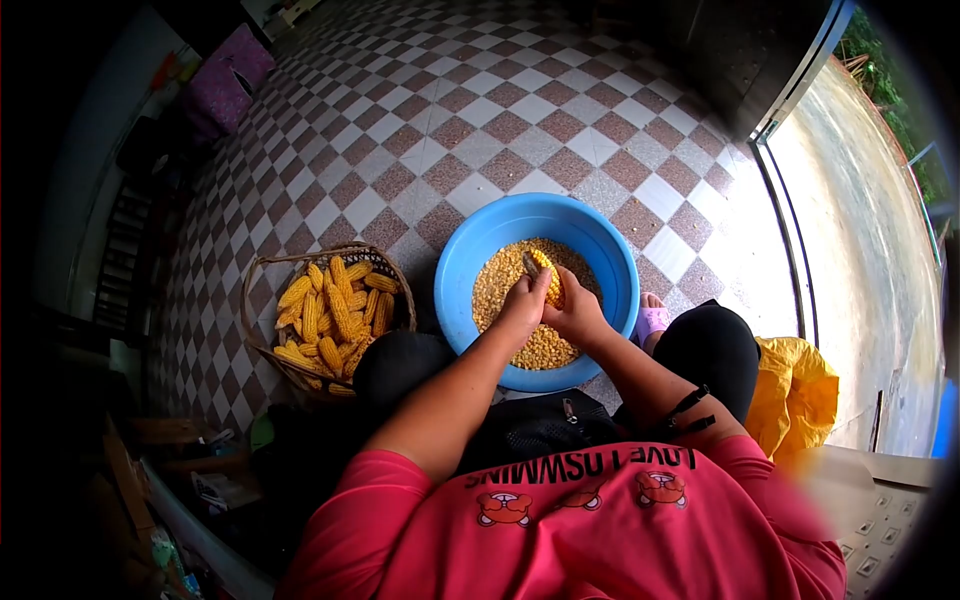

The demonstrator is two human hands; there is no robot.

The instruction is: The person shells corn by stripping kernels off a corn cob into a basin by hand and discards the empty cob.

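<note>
Both of my hands are together over a blue basin [460, 222] that holds loose yellow kernels [500, 275]. An ear of corn [545, 262] stands up between them, its far end toward the basin's back. My right hand [573, 300] is wrapped round the ear from the right side. On the left side, my left hand [525, 303] is closed around a small tool [530, 264] with a dark and metallic look, pressed against the ear. The fingers hide most of the tool and the lower part of the ear.
A woven basket [250, 310] full of corn ears [340, 305] stands left of the basin. At the right are a yellow sack [797, 390] and a doorway with a metal threshold. My knees flank the basin's near side.
</note>
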